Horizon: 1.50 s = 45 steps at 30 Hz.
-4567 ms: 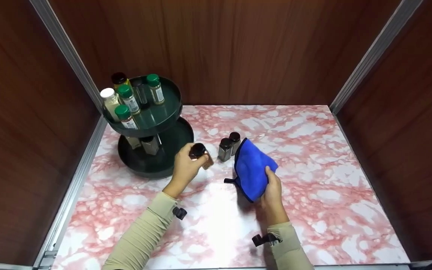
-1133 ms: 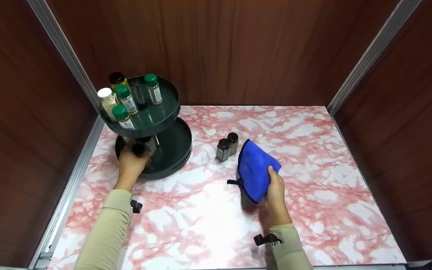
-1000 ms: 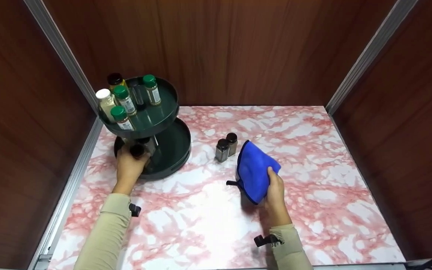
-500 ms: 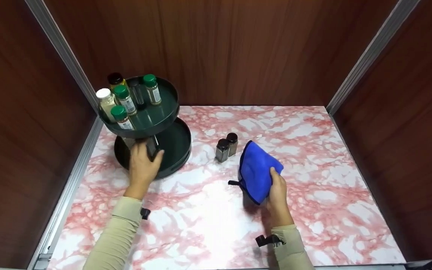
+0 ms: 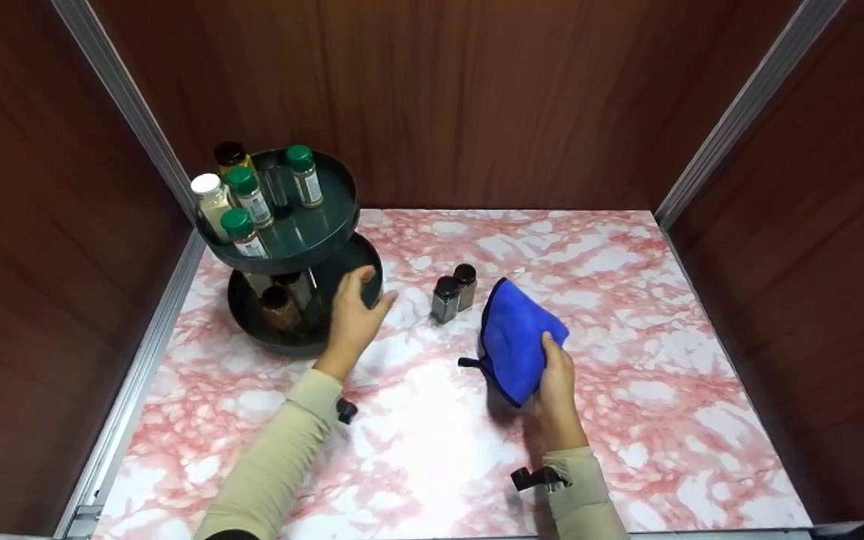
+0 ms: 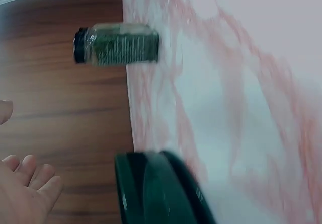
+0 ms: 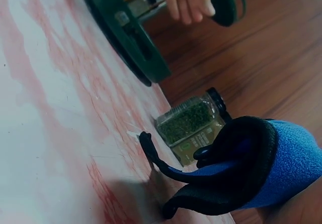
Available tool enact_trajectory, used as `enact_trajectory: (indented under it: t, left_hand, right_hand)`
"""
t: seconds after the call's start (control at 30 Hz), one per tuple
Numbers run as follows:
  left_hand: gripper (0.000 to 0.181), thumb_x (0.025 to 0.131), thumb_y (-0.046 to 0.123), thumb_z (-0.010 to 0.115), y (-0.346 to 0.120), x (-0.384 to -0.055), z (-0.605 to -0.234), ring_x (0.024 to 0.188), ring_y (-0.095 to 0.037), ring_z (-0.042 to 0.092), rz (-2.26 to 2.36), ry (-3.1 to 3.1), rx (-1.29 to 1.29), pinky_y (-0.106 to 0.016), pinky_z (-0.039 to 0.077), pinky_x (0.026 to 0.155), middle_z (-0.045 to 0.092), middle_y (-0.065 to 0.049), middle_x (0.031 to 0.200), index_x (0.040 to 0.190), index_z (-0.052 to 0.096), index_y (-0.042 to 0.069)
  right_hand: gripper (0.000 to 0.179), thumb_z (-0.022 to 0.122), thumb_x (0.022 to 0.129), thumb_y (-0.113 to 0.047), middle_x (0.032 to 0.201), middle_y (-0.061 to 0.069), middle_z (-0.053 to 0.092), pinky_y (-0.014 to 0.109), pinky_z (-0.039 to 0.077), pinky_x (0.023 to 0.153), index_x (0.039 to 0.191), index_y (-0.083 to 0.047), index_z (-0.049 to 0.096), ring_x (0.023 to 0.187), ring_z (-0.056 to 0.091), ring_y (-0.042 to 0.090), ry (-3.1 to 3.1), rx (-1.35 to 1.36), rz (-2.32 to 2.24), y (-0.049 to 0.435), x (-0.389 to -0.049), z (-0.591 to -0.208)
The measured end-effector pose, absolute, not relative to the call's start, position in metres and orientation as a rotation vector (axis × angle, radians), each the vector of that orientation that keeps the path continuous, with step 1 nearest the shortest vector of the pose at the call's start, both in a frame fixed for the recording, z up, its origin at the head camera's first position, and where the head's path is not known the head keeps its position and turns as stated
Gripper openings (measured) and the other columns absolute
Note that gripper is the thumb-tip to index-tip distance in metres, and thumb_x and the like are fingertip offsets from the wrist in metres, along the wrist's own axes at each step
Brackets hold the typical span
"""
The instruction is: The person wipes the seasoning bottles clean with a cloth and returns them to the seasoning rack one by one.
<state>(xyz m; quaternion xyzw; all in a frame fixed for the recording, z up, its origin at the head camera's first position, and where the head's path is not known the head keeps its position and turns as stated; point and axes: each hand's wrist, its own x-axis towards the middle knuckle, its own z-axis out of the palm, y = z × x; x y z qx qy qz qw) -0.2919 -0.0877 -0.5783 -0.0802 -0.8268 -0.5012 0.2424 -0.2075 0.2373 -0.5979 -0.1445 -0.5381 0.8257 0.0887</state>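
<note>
My left hand (image 5: 353, 322) holds nothing; its fingers are apart and relaxed, in front of the right side of a dark green two-tier spice rack (image 5: 319, 234). On the lower tier stands a black-capped spice jar (image 5: 280, 311) with brown contents, beside other jars partly hidden under the upper tier. My right hand (image 5: 558, 382) grips a folded blue cloth (image 5: 514, 341) with black edging and a small black loop, raised above the table. Between the hands, two black-capped spice jars (image 5: 445, 301) stand close together; the right wrist view shows green flakes in these jars (image 7: 188, 126).
The upper tier bears several bottles, among them green-capped jars (image 5: 250, 201) and a white-capped one (image 5: 213, 201). Brown wood-look panels (image 5: 507, 105) wall in the back and sides of the pink-and-white marbled table (image 5: 664, 420).
My left hand carried the brown jar from mid-table to the rack's lower tier, let go of it there and moved back right. My right hand keeps the cloth almost in place.
</note>
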Motion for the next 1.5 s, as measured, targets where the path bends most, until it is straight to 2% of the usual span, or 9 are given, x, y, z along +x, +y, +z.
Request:
enact_trajectory:
  t: [0.27,0.6,0.77,1.23,1.5]
  left_hand:
    - [0.06,0.084,0.028,0.084,-0.052,-0.307,-0.594,0.12,-0.03,0.059,-1.405,-2.345,-0.201,-0.04,0.046,0.107,0.063,-0.018,0.127,0.132,0.059,0.003]
    - [0.07,0.083,0.031,0.085,-0.011,-0.319,-0.619,0.123,-0.032,0.057,-1.437,-2.512,-0.194,-0.042,0.046,0.107,0.061,-0.018,0.132,0.137,0.056,-0.002]
    - [0.071,0.082,0.03,0.086,0.002,-0.323,-0.629,0.125,-0.033,0.057,-1.458,-2.555,-0.192,-0.042,0.046,0.107,0.059,-0.018,0.134,0.139,0.055,0.001]
    - [0.047,0.082,0.019,0.086,0.007,-0.334,-0.634,0.11,-0.023,0.065,-1.528,-2.484,-0.229,-0.037,0.051,0.098,0.069,-0.009,0.116,0.124,0.067,0.009]
    - [0.042,0.083,0.016,0.086,-0.004,-0.325,-0.624,0.107,-0.023,0.068,-1.711,-2.407,-0.33,-0.043,0.053,0.098,0.071,-0.009,0.114,0.119,0.069,0.007]
  right_hand:
    - [0.046,0.05,0.107,-0.033,0.099,0.002,0.076,0.033,0.059,0.087,0.128,0.007,0.058,0.094,0.073,0.017,-1.597,-0.457,2.452,0.237,-0.206,-0.598]
    - [0.04,0.049,0.108,-0.029,0.097,0.004,0.076,0.033,0.059,0.085,0.123,0.007,0.06,0.092,0.074,0.018,-1.552,-0.44,2.47,0.235,-0.206,-0.6]
    - [0.041,0.049,0.108,-0.03,0.096,0.004,0.076,0.033,0.059,0.084,0.122,0.007,0.06,0.091,0.074,0.019,-1.566,-0.445,2.465,0.235,-0.206,-0.6]
    - [0.045,0.049,0.108,-0.033,0.104,0.007,0.076,0.035,0.058,0.089,0.128,0.007,0.057,0.099,0.073,0.021,-1.547,-0.438,2.487,0.235,-0.205,-0.603]
    - [0.05,0.049,0.108,-0.033,0.104,0.006,0.075,0.035,0.059,0.089,0.133,0.009,0.054,0.098,0.073,0.02,-1.564,-0.467,2.478,0.237,-0.205,-0.602]
